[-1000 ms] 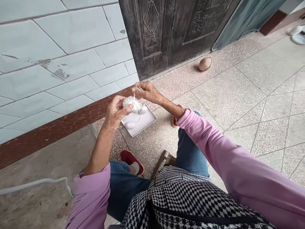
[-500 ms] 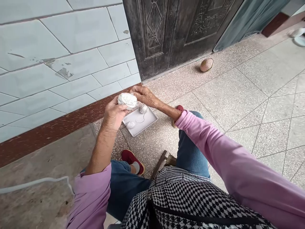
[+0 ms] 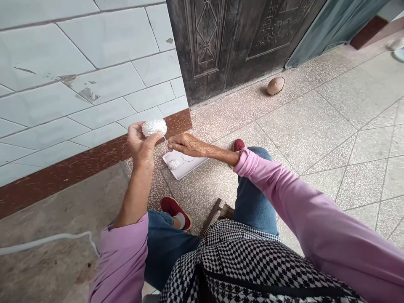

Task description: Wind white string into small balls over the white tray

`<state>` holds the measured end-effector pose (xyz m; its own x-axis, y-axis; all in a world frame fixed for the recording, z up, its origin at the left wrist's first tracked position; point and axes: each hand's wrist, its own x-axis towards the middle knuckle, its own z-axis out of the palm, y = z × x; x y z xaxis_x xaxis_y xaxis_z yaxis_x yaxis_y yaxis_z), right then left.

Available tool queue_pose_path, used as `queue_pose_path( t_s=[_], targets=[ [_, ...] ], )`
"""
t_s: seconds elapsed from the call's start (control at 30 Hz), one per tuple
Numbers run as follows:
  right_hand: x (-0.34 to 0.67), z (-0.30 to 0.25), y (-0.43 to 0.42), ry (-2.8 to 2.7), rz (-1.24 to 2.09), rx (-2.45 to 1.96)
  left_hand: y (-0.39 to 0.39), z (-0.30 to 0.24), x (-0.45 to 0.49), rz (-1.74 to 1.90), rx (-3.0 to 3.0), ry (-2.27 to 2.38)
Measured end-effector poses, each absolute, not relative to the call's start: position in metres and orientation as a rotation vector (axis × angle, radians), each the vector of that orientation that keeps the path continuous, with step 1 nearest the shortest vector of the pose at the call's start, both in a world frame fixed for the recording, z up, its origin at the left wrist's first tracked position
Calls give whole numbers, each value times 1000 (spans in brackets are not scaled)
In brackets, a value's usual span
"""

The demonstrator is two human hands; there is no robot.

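Observation:
My left hand [image 3: 141, 145] is raised and pinches a fluffy white pom-pom [image 3: 154, 126] between thumb and fingertips. A thin white thread [image 3: 165, 138] runs from the pom-pom down to my right hand [image 3: 184, 144], whose fingers are pinched together on it just above a white tray [image 3: 193, 162] on the floor. A smaller white pom-pom [image 3: 173, 164] lies on the tray with a loop of thread beside it. Another item on the tray is hidden behind my right hand.
A tiled wall with a red skirting runs along the left, and a dark carved door stands ahead. A small ball [image 3: 275, 85] lies by the door. My red shoes [image 3: 175, 209], a wooden stool edge [image 3: 217, 210] and a white hose [image 3: 44, 240] are on the floor.
My left hand has lifted the big pom-pom up and to the left. My right hand has dropped from above it to just over the tray, drawing the thread out.

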<state>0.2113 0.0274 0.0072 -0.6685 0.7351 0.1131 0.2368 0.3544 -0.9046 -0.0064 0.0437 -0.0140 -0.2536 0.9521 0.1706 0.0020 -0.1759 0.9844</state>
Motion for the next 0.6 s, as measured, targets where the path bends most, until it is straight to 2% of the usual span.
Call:
queue_pose_path(
  t_s=[0.23,0.47,0.6],
  targets=[
    [232,28,36,-1973,1226,-873,42,-16,2,1431,1339,1441],
    [248,13,71,-1744,1240,-921,24,2,16,1053,1334,1152],
    [241,1,79,-1675,1326,-869,17,14,18,1081,1235,968]
  ],
)
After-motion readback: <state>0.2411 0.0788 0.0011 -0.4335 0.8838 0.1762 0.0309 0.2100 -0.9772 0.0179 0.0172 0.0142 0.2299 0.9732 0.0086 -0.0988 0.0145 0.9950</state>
